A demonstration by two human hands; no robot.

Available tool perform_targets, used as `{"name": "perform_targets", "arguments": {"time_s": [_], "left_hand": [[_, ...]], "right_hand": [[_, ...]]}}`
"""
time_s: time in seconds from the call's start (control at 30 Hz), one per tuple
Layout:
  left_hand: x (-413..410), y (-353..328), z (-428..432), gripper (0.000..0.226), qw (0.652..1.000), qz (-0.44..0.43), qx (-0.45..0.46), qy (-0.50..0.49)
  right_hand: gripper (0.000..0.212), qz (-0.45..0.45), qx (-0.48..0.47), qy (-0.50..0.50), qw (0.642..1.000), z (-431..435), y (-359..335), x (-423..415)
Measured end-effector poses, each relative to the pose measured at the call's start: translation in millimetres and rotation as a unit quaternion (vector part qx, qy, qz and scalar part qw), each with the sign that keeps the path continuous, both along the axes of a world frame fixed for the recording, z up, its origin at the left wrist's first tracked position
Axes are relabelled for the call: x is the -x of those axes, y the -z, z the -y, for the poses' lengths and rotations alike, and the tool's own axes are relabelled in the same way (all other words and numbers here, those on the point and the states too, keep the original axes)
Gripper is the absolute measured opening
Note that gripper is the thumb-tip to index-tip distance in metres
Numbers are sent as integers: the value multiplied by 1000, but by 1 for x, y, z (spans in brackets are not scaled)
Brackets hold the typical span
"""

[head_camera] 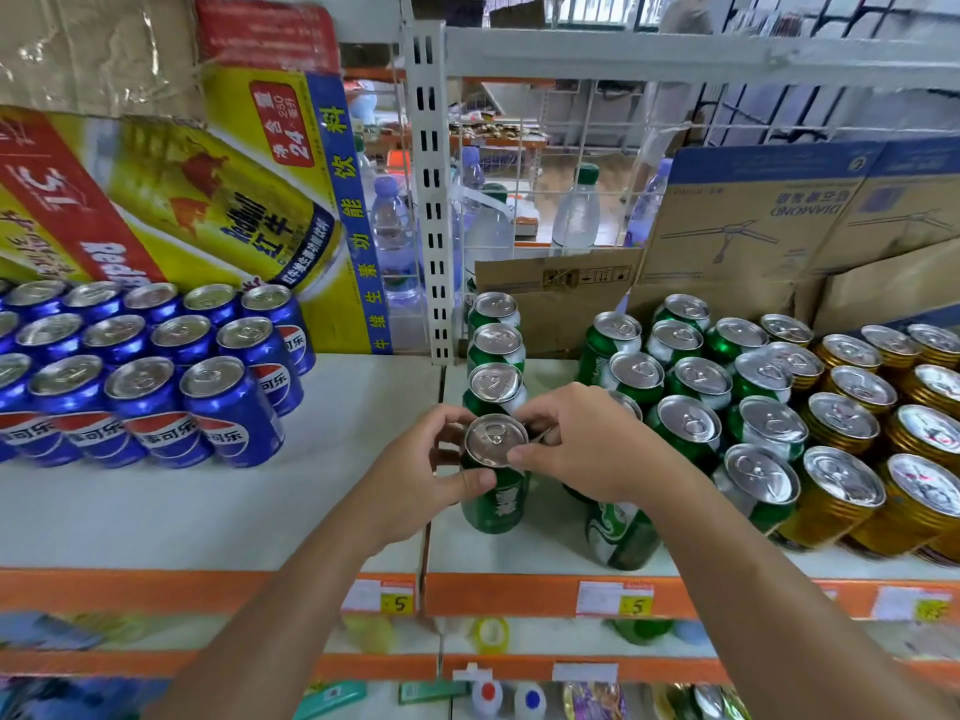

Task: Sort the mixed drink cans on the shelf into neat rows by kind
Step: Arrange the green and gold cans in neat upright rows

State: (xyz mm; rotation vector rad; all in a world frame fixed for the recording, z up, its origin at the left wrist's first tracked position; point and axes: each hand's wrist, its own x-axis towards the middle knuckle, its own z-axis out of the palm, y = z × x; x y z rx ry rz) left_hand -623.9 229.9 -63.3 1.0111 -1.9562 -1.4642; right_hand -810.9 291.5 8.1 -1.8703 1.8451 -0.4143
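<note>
Both hands grip one green can at the centre of the shelf. The left hand curls round its upper wall from 9 o'clock, thumb across the front. The right hand pinches the rim from 3 o'clock. The can heads a single file of green cans running toward 12 o'clock; whether its base rests on the shelf cannot be told. Its pull tab lies flat, so it is judged sealed and full: heavy for its size, stiff under pressure, thin-walled and liable to dent, smooth and possibly slippery. A hold round the mid-wall would be the firmest. Blue cans stand in rows at 9 o'clock, a green cluster at 2 o'clock and gold cans at 3 o'clock. The yellow carton at 10 o'clock and the brown cardboard boxes at 1 o'clock hide their contents.
</note>
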Motion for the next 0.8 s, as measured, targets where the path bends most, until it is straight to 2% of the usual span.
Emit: {"name": "perform_targets", "arguments": {"time_s": [0.07, 0.13, 0.23, 0.33, 0.47, 0.6, 0.67, 0.8], "left_hand": [[1, -8, 5, 54, 1000, 7, 12, -4], [8, -20, 9, 43, 997, 7, 44, -67], [28, -38, 17, 22, 974, 60, 181, -124], [51, -47, 26, 35, 951, 124, 272, -84], [80, -55, 45, 45, 929, 183, 316, -55], [98, -45, 72, 49, 914, 267, 304, -26], [100, -33, 82, 53, 926, 274, 261, -2], [100, -20, 87, 53, 920, 282, 273, 8]], "right_hand": [[22, 6, -7, -5, 1000, 0, -1, 2], [27, 16, 1, 0, 1000, 1, -3, 5], [32, 7, 37, 30, 999, 4, -8, 10], [28, 11, 96, 72, 993, 10, -12, 17], [27, -51, 131, 101, 985, 27, -14, 37], [27, -123, 116, 124, 978, 48, -9, 66], [29, -159, 98, 130, 974, 58, -8, 79], [37, -206, 49, 131, 968, 80, -11, 94]]}}
